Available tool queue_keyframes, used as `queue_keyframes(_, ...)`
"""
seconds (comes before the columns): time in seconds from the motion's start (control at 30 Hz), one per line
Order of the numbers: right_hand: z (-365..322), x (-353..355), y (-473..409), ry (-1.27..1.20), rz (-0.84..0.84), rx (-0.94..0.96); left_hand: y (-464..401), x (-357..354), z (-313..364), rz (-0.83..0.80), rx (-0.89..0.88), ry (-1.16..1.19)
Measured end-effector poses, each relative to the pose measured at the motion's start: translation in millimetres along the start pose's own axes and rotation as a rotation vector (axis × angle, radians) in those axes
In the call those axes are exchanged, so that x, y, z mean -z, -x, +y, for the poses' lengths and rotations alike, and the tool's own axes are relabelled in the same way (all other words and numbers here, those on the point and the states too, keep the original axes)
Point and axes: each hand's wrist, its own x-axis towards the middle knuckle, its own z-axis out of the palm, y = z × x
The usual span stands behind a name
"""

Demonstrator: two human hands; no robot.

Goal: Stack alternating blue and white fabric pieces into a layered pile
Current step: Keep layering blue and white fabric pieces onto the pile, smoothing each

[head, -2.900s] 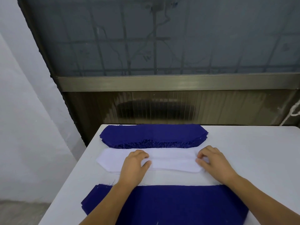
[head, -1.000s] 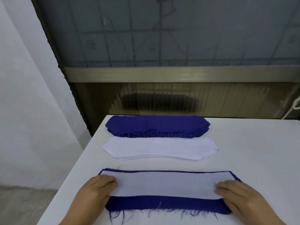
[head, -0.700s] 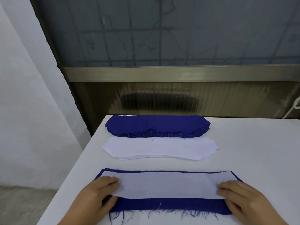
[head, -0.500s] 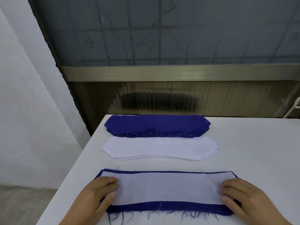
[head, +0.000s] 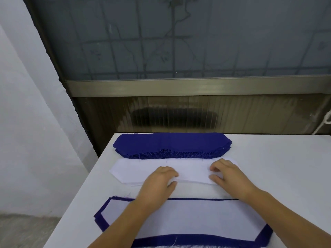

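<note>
Layered pile lies nearest at 6 o'clock on the white surface, a white piece on top with blue border showing all round it, frayed threads along the near edge. Both forearms cross over it. Just beyond, toward 12, white fabric stack lies flat, long and narrow with angled ends. Left hand sits on its middle, fingers curled over the near edge with thumb under the lip, pinching the top sheets. Right hand is at the stack's right end, at 1 o'clock from the left hand, fingers bent and thumb tucked below, gripping the same white edge. Farther at 12, blue fabric stack is thick and fuzzy along its near side, touching or just beside the white stack. Behind the surface, a ribbed brown panel, a metal rail, then frosted glass. White wall at 9 o'clock.
</note>
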Motion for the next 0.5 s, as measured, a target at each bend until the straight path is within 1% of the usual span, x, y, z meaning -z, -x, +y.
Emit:
queue_keyframes(0.07, 4, -3, -8, 0.031, -0.036, -0.009, -19, -12, 6, -0.037, -0.010, 0.016)
queue_keyframes(0.1, 5, -3, -11, 0.003, -0.047, -0.016, -26, -16, 8, -0.057, -0.001, 0.019)
queue_keyframes(0.23, 7, 1, -19, -0.224, -0.080, -0.090, -47, -27, 11, -0.085, 0.057, -0.029)
queue_keyframes(0.37, 8, 3, -26, -0.365, -0.119, -0.144, -52, -29, 11, -0.087, 0.076, -0.036)
queue_keyframes(0.43, 10, 6, -30, -0.438, -0.163, -0.203, -53, -29, 11, -0.088, 0.075, -0.035)
queue_keyframes(0.5, 12, 9, -33, -0.455, -0.217, -0.247, -55, -29, 11, -0.081, 0.077, -0.030)
